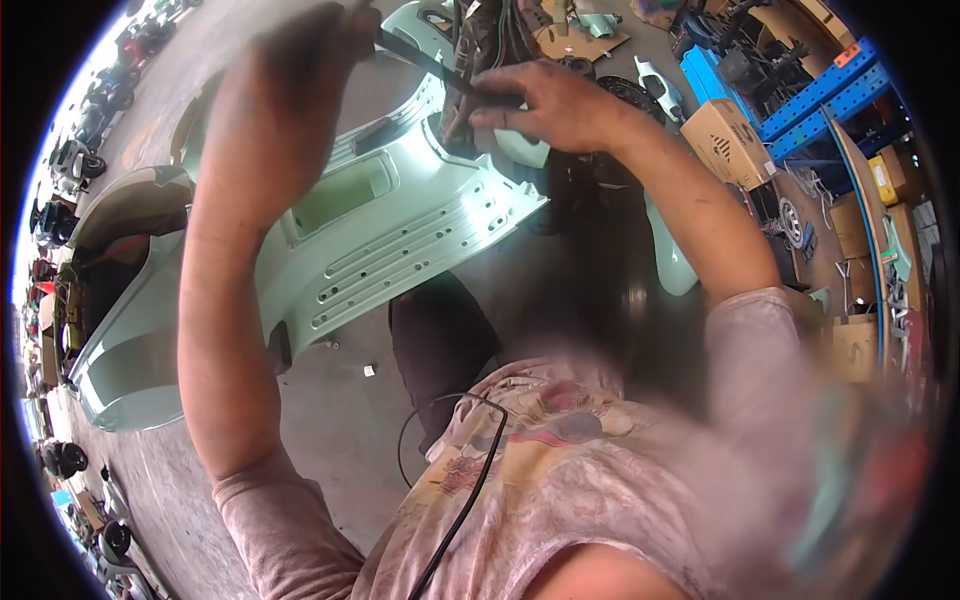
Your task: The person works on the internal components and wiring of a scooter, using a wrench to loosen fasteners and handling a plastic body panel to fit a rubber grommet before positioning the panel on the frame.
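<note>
A mint-green scooter body [300,250], with slotted footboard ribs and several holes, stands in front of me. Over its upper part, my left hand [310,60] is curled and blurred by motion. From its fingers a narrow dark bar [425,62] slants down to my right hand [545,105]. The thumb and fingers of that hand are closed round the bar's lower end. Just behind the bar rise dark cables [490,35] and the scooter's front frame. What kind of tool or part the bar is cannot be made out.
At right stand a cardboard box [727,143] and a blue perforated metal rack [830,100]. A pale green panel [672,245] lies beneath my right forearm. Rows of scooters [75,165] line the far left. A black cable [470,480] hangs over my shirt.
</note>
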Demonstrator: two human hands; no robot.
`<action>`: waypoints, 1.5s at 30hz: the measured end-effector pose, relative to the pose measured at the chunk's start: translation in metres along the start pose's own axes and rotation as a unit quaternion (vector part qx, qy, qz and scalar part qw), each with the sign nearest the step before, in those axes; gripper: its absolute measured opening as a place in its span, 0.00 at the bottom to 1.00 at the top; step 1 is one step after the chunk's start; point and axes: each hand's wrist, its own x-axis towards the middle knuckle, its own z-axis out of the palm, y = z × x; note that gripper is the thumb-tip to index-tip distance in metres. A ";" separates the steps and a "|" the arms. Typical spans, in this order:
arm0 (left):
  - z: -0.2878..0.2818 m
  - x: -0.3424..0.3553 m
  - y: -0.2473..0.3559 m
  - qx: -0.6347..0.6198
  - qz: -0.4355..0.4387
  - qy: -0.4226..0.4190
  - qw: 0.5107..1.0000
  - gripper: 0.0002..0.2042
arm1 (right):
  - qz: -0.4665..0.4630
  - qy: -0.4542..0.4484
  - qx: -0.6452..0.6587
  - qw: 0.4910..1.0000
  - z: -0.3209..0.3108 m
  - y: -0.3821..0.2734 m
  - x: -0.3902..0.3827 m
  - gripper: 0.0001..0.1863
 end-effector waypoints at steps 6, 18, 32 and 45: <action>-0.009 0.022 -0.011 0.236 0.057 0.043 0.969 0.10 | 0.025 -0.158 -0.166 0.973 -0.031 0.035 0.056 0.27; 0.050 0.029 -0.018 0.123 -0.026 0.058 0.990 0.10 | 0.006 0.055 -0.288 0.956 0.004 0.110 0.047 0.25; 0.072 -0.010 -0.023 -0.070 -0.060 0.160 0.983 0.08 | 0.004 0.008 -0.186 0.982 0.020 0.113 0.051 0.19; 0.077 0.023 -0.037 0.111 0.027 0.148 0.982 0.08 | 0.042 0.065 -0.202 0.976 0.024 0.152 0.052 0.31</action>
